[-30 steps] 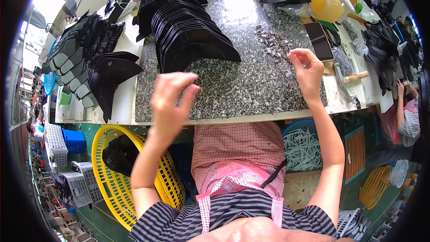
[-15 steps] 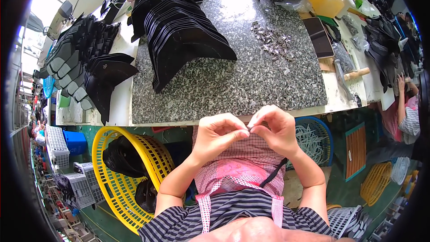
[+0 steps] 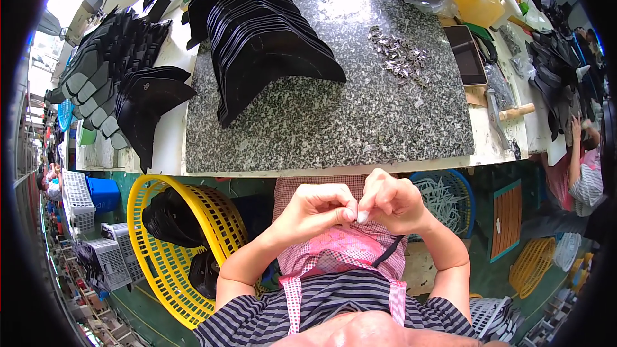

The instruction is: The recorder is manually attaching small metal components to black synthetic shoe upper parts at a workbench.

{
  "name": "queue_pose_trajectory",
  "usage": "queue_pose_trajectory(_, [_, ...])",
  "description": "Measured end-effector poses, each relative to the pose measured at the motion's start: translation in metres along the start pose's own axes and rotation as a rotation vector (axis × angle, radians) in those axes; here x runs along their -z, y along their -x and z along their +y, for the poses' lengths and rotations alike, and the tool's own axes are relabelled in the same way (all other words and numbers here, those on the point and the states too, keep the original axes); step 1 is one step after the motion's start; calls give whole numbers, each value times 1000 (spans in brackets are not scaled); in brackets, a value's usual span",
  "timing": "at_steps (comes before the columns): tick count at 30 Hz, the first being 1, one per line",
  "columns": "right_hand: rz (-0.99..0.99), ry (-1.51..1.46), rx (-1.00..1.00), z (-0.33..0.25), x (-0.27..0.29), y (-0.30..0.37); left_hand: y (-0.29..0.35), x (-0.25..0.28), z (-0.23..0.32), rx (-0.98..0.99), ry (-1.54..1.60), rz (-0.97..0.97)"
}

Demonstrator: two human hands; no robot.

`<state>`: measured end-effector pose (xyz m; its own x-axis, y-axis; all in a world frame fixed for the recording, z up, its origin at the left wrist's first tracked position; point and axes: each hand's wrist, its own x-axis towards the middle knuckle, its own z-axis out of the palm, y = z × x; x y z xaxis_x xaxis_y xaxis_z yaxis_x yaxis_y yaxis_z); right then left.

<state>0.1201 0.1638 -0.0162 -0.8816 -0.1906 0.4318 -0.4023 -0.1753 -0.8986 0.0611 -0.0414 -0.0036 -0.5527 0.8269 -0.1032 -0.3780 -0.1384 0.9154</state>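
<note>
My left hand [image 3: 315, 213] and my right hand [image 3: 393, 205] meet in front of the checked apron, just below the near edge of the workbench. On both, thumb and forefinger are pinched together and the fingertips nearly touch. Whatever sits between them is too small and hidden to name; a pale spot shows at the right fingertips. Beyond them lies a speckled granite slab [image 3: 360, 132]. It carries a fanned stack of black shoe-upper pieces [image 3: 267, 45] and a scatter of small shiny metal pieces [image 3: 400, 58].
Left on the bench lie more black cut pieces [image 3: 151, 99]. A phone [image 3: 466, 56] and a hammer [image 3: 496, 119] lie at the right. Below stand a yellow basket [image 3: 144, 250] and a blue basket [image 3: 472, 209] of white strips. A co-worker's arm [image 3: 576, 148] shows far right.
Both hands have dropped a little toward my body, away from the slab edge. The right fingers have curled in more tightly. The view has shifted slightly.
</note>
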Motion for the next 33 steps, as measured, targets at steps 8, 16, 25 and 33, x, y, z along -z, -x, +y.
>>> queue_pose_trajectory(8, [46, 327, 79, 1, 3, 0, -3, -8, 5, 3, -60, 62])
queue_pose_trajectory(16, [73, 399, 182, 1, -2, -1, -1, -11, 9, -233, -564, 140])
queue_pose_trajectory(25, [109, 463, 248, 2, -10, -11, -8, -4, 13, -454, -668, 317])
queue_pose_trajectory(33, [489, -103, -13, 15, -5, -17, -72, 60, 89, -547, -1932, 778])
